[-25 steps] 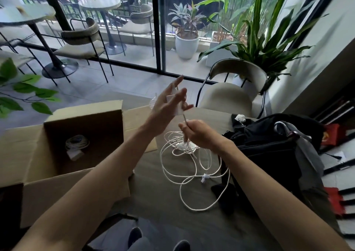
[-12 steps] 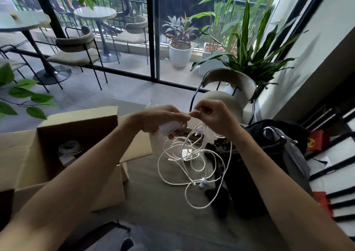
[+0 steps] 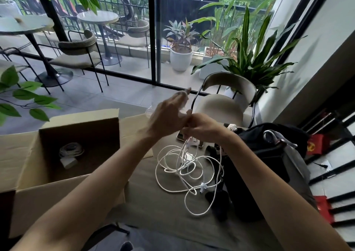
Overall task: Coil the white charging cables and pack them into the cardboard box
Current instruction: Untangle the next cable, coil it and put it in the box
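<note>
A tangle of white charging cable lies on the brown table, with strands rising to my hands above it. My left hand is raised and blurred, with white cable wound around its fingers. My right hand touches the left one and pinches the cable coming up from the tangle. The open cardboard box stands at the left. Inside it lies a coiled white cable with a white charger block.
A black bag with a grey strap sits on the table right of the tangle. A phone lies under my hands. A beige chair stands behind the table. Plants and glass doors are beyond.
My left hand rose and swung its fingers up with cable around them, while my right hand stayed against it, holding the strand. The camera tilted slightly.
</note>
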`<state>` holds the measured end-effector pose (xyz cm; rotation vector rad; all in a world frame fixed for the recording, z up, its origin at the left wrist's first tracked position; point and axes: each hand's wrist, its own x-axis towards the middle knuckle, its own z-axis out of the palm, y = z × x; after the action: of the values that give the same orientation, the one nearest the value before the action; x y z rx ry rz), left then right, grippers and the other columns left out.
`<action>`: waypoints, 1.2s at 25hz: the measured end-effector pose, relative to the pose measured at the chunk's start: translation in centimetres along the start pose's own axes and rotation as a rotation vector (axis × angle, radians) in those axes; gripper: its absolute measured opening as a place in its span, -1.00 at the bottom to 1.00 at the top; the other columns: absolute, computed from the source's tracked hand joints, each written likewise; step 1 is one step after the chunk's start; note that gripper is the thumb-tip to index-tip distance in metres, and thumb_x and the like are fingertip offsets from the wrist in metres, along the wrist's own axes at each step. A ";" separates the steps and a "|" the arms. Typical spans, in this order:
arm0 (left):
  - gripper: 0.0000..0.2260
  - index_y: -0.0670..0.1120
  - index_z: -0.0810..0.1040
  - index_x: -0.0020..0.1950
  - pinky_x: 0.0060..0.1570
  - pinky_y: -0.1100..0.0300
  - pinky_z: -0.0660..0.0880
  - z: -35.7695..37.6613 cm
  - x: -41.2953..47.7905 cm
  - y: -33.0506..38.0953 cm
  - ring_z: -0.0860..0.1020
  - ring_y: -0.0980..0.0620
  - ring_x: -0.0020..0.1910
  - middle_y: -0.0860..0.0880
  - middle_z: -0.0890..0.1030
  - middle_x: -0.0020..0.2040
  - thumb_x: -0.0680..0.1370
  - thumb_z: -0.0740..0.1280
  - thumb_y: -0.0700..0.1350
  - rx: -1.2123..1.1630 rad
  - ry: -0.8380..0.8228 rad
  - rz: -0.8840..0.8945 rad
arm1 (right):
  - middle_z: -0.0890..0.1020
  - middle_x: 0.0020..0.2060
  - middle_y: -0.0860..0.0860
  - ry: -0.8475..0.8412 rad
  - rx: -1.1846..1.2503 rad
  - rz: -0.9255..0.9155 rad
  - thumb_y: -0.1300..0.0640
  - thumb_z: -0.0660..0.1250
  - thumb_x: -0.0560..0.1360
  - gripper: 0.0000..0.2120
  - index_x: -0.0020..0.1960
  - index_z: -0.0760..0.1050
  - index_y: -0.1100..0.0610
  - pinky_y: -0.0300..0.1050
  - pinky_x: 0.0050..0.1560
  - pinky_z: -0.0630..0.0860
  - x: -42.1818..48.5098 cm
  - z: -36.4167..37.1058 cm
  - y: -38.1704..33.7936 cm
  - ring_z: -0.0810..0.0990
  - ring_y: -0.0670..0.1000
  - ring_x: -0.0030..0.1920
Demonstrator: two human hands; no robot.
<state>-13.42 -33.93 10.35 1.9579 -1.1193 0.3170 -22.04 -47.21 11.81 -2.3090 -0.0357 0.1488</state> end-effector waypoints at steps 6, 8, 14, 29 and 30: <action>-0.76 -0.10 0.55 -0.17 -0.31 0.06 0.60 -2.1 -0.1 -1.0 0.62 0.01 -0.36 -0.05 0.65 -0.28 0.55 0.33 0.06 0.180 -0.456 -0.077 | 0.63 -0.35 -0.11 0.086 -0.291 -0.031 0.15 0.39 0.49 -0.91 -0.13 0.68 0.08 -0.23 -0.29 0.43 -0.5 -2.2 -0.5 0.56 -0.15 -0.32; -0.75 -0.06 0.61 -0.21 -0.31 0.19 0.57 -3.3 0.1 -0.6 0.64 0.07 -0.36 -0.04 0.68 -0.31 0.56 0.37 0.07 -0.122 -0.855 -0.262 | 0.54 -0.37 -0.15 0.074 -0.394 -0.106 0.18 0.39 0.46 -0.96 -0.15 0.62 0.09 -0.30 -0.35 0.31 -0.6 -1.4 -0.1 0.49 -0.17 -0.36; -0.85 -0.20 0.56 -0.12 -0.31 0.24 0.48 -5.3 -1.6 0.1 0.52 0.00 -0.31 -0.12 0.53 -0.24 0.45 0.45 -0.14 -1.271 -0.757 -0.549 | 0.52 -0.41 -0.18 0.212 -0.247 -0.214 0.15 0.37 0.56 -0.93 -0.11 0.55 0.09 -0.37 -0.38 0.36 -0.9 -0.7 1.3 0.49 -0.22 -0.43; -0.93 -0.16 0.49 -0.16 -0.30 0.23 0.48 -3.8 -1.2 0.4 0.55 0.01 -0.27 -0.09 0.53 -0.27 0.51 0.30 -0.18 -1.229 -0.176 -0.693 | 0.70 -0.19 0.13 0.445 -0.436 -0.234 0.20 0.42 0.54 -0.89 -0.04 0.63 0.25 -0.03 -0.13 0.60 -3.3 -1.8 0.2 0.66 0.07 -0.20; -0.92 -0.16 0.51 -0.16 -0.30 0.23 0.49 -3.6 -1.2 0.1 0.57 0.01 -0.27 -0.09 0.55 -0.27 0.53 0.30 -0.20 -1.168 -0.133 -0.710 | 0.70 -0.16 0.14 0.443 -0.429 -0.268 0.23 0.43 0.52 -0.92 -0.07 0.62 0.26 0.01 -0.08 0.59 -3.3 -2.0 0.1 0.65 0.10 -0.14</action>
<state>-13.50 -30.47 11.98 1.1591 -0.3989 -0.7149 -25.11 -49.02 13.37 -2.6809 -0.1638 -0.5569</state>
